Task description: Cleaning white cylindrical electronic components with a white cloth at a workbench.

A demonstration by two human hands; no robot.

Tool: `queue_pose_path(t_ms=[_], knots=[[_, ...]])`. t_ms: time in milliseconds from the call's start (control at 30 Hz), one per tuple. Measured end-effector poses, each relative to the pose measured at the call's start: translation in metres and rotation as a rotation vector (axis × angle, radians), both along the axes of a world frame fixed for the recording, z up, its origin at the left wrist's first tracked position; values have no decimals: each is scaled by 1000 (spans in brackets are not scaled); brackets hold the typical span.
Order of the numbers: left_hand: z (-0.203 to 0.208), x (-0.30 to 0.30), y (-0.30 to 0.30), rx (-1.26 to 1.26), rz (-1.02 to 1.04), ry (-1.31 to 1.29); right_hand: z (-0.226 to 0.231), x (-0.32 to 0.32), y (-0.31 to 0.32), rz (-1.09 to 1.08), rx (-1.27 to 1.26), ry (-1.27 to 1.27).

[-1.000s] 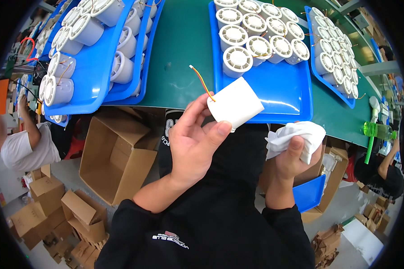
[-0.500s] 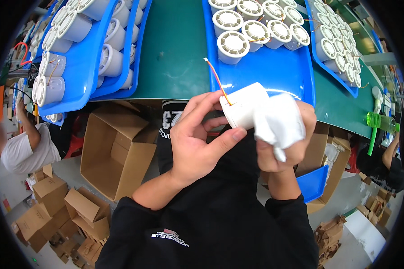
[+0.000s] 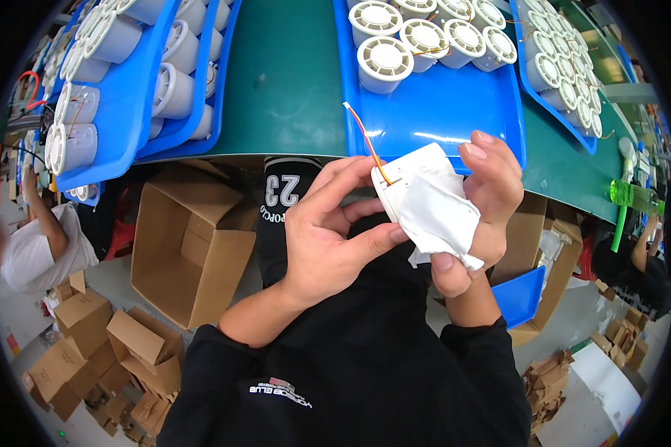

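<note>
In front of my chest, my left hand (image 3: pixel 332 235) grips a white round plastic housing (image 3: pixel 417 160) by its end, thumb below and fingers above. A thin red and yellow wire with a small white plug (image 3: pixel 364 138) sticks up from that end. Against the housing's side lies a white cloth (image 3: pixel 441 216), which hides much of it. My right hand (image 3: pixel 488 205) holds the cloth at its lower edge by the thumb and palm, while its upper fingers are raised and loosely curled beside the housing.
A blue tray (image 3: pixel 440 123) with several similar white housings (image 3: pixel 385 63) lies ahead on the green table (image 3: pixel 283 82). Stacked blue trays (image 3: pixel 127 141) stand left, another tray (image 3: pixel 559 115) right. Open cardboard boxes (image 3: pixel 190 246) sit below the edge. A green bottle (image 3: pixel 634 197) is at far right.
My right hand's fingers have opened and lifted from the cloth. The cloth has moved left and spread over the housing's side. My left hand keeps its grip; the housing is slightly shifted.
</note>
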State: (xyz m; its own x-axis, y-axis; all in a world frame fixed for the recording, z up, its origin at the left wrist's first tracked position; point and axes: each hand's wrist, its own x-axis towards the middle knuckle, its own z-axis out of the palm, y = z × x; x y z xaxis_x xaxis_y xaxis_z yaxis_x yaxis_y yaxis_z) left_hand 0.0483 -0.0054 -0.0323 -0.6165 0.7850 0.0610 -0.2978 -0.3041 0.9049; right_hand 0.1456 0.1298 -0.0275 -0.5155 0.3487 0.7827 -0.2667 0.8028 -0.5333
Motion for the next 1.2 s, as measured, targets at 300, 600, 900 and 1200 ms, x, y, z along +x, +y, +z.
queue_pose_path(t_ms=[300, 600, 900, 1200], knots=[[10, -9, -6, 27, 34, -86, -7, 18, -5, -228, -239, 36], [9, -7, -7, -5, -4, -97, -8, 19, -9, -111, -357, -64], [5, -7, -6, -118, 23, 301, -6, 10, -23, 41, -786, -106], [0, -6, -11, -197, 144, 752, -14, 16, -17, 21, -542, -121]])
